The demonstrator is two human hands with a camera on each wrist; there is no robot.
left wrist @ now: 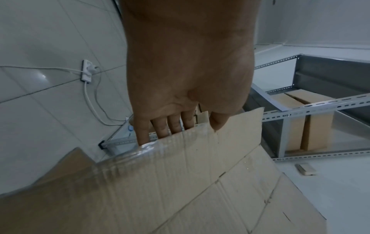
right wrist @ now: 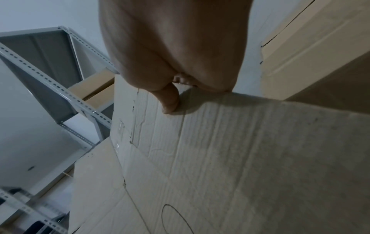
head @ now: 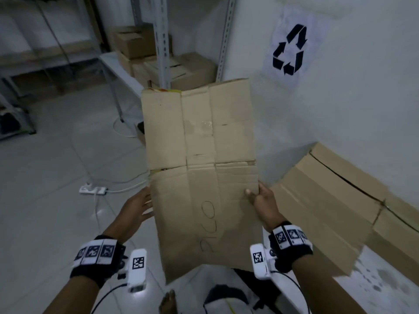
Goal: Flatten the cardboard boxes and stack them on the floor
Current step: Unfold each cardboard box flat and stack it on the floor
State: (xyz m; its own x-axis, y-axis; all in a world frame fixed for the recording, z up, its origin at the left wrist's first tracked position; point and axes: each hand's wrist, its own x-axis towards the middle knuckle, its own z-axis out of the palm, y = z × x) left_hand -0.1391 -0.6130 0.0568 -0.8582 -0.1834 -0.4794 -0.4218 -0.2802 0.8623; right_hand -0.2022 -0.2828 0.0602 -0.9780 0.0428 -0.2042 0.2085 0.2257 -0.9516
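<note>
I hold a flattened brown cardboard box (head: 199,155) in the air in front of me, its long side pointing away, with handwriting on the near panel. My left hand (head: 145,207) grips its left edge; in the left wrist view the fingers (left wrist: 176,125) go behind the cardboard (left wrist: 180,190) and the thumb lies on the near face. My right hand (head: 255,196) pinches the right edge, with the thumb (right wrist: 170,101) pressed on top of the sheet (right wrist: 240,158) and the fingers hidden below. A pile of flattened boxes (head: 335,200) lies on the floor by the right wall.
Metal shelving (head: 162,41) with whole cardboard boxes (head: 181,66) stands ahead. A white power strip (head: 93,189) and cables lie on the tiled floor at the left. A recycling sign (head: 290,49) hangs on the wall above the pile. My bare foot (head: 167,302) shows below.
</note>
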